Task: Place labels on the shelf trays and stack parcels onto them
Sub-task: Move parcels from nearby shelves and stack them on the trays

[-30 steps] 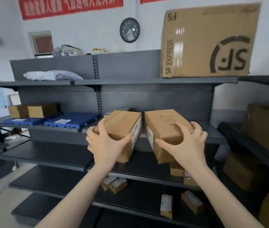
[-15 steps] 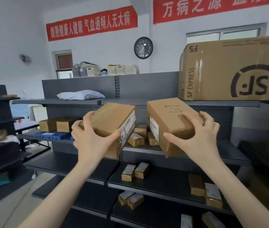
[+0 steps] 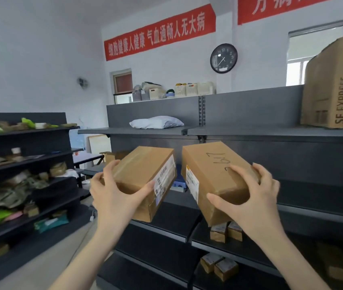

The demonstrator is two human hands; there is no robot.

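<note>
1. So we're mid-carry here: the left hand (image 3: 114, 197) is clamped over the near end of a brown taped parcel (image 3: 145, 178), thumb on the inner side by the shipping label and fingers wrapped round the outer edge. It's held up in the air in front of the grey shelving unit (image 3: 250, 132), tilted, touching nothing but the hand

2. The right hand (image 3: 250, 197) has the same sort of grip on a second parcel (image 3: 214, 174), the one with "617" or so scrawled on top in marker. Fingers are spread across the top, thumb underneath at the front. Also airborne, just beside the first box with a small gap between them

3. Step-wise I'd call this the stacking half of the job, transport phase. Both boxes are picked but neither is set down

4. The blue trays (image 3: 179, 182) are only peeking through the gap between the two boxes, on a middle shelf behind. Can't tell whether they have labels on, too much is blocked

5. Next move, my guess: carry both boxes to a tray, level them out and set them down one at a time so the second doesn't knock the first

6. Small parcels (image 3: 225, 231) on the lower shelves are well below, not in the way
</note>
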